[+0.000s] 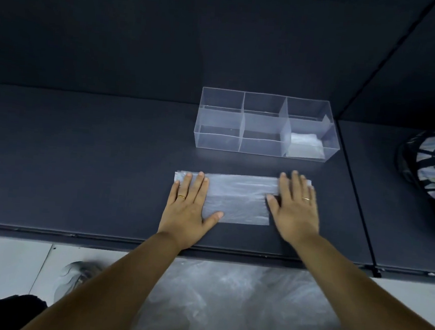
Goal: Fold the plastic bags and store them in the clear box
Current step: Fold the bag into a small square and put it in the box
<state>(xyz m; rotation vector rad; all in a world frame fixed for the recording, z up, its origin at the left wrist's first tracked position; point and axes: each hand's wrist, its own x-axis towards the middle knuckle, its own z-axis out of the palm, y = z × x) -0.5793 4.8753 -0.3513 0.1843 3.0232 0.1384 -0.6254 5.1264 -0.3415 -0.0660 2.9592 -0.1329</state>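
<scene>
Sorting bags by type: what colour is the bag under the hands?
The bag is colourless and translucent; head view shows it.

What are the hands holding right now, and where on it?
Nothing is gripped. The left hand and right hand lie flat, fingers straight, pressing the plastic bag onto the table, one on its left end, the other on its right end.
</scene>
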